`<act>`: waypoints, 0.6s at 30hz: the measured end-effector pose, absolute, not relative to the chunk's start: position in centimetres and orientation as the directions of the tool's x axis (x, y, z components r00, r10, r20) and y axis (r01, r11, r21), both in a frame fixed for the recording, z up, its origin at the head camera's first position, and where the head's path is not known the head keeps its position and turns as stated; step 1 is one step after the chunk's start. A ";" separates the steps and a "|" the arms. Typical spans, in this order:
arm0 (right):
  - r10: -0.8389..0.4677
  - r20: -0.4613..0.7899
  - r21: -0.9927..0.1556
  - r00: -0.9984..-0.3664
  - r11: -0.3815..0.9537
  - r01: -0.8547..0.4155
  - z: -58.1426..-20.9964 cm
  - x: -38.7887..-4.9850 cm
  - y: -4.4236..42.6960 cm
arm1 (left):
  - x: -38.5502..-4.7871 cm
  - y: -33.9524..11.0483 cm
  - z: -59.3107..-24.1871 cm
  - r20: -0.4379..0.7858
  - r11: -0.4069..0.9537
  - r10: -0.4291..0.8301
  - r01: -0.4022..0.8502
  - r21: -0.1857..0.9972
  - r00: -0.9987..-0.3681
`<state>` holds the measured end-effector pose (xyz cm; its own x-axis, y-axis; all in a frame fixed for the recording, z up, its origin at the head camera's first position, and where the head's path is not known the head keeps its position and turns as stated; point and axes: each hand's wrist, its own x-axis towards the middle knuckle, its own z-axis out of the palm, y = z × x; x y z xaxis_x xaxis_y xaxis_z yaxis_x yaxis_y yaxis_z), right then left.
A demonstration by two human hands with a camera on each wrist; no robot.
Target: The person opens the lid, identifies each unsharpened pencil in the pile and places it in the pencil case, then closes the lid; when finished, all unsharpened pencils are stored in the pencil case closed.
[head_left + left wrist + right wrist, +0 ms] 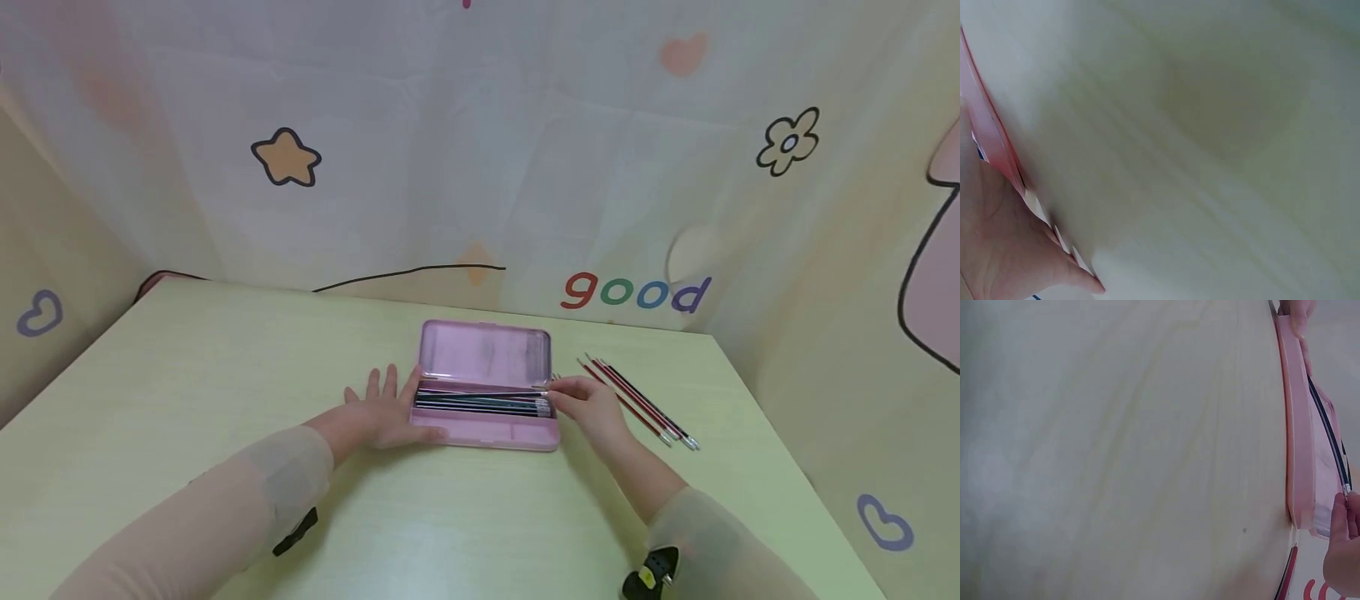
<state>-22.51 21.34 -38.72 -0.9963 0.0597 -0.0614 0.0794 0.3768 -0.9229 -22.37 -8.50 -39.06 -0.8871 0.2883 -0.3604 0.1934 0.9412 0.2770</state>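
Observation:
A pink pencil case [480, 432] lies with its lid [483, 354] raised. Several dark pencils [476, 406] lie side by side in its tray. At the case's left end my left hand [381, 419] rests with straight, spread fingers, the thumb along the near corner; the left wrist view shows the palm against the pink side. My right hand [597, 417] is at the right end and pinches the end of a dark pencil [1329, 431] between thumb and fingers. That pencil lies over the tray, its silver end at my fingertips.
Several red and dark pencils [637, 400] lie loose on the table [225, 358], right of my right hand. A printed cloth [390, 183] hangs behind the table and along both sides.

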 end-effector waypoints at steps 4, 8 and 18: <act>0.068 -0.077 -0.908 -0.995 0.408 0.099 -38.9 -22.6 20.8 | -22.3 -8.6 -39.3 -0.349 0.941 0.284 0.190 0.280 -0.893; 0.063 -0.077 -0.896 -0.995 0.433 0.097 -38.9 -22.6 20.8 | -22.1 -8.6 -39.2 -0.352 0.943 0.278 0.185 0.277 -0.894; 0.050 -0.030 -0.862 -0.998 0.505 0.051 -38.7 -22.3 20.4 | -22.3 -8.6 -39.4 -0.331 0.937 0.288 0.193 0.292 -0.899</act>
